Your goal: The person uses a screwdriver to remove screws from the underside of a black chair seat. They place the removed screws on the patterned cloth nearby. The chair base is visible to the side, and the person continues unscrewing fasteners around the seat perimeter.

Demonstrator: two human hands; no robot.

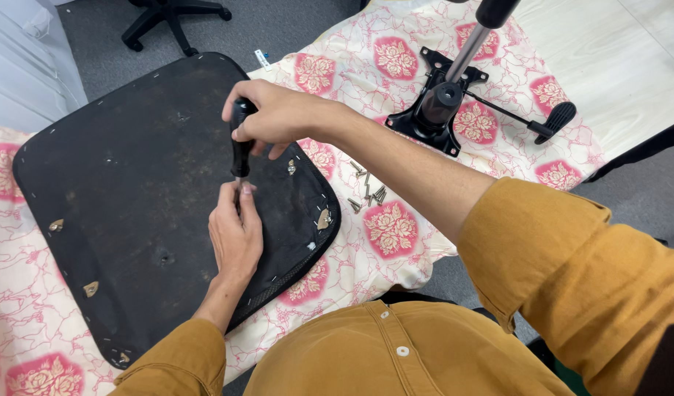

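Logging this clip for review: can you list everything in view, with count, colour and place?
Chair seat pan: one, black, underside up on the cloth, left.
Screwdriver: one, black handle, upright over the seat pan.
Loose screws: a small pile, silver, on the cloth right of the seat pan.
Chair mechanism with gas cylinder: one, black, on the cloth, upper right.
Floral cloth: one, cream with pink flowers, under the parts.
Wheeled chair base: one, black, on the grey floor, top left.
Left hand: on the seat pan, fingers at the screwdriver's tip.
Right hand: gripping the screwdriver's handle.
Sleeves and shirt: mustard yellow, bottom.
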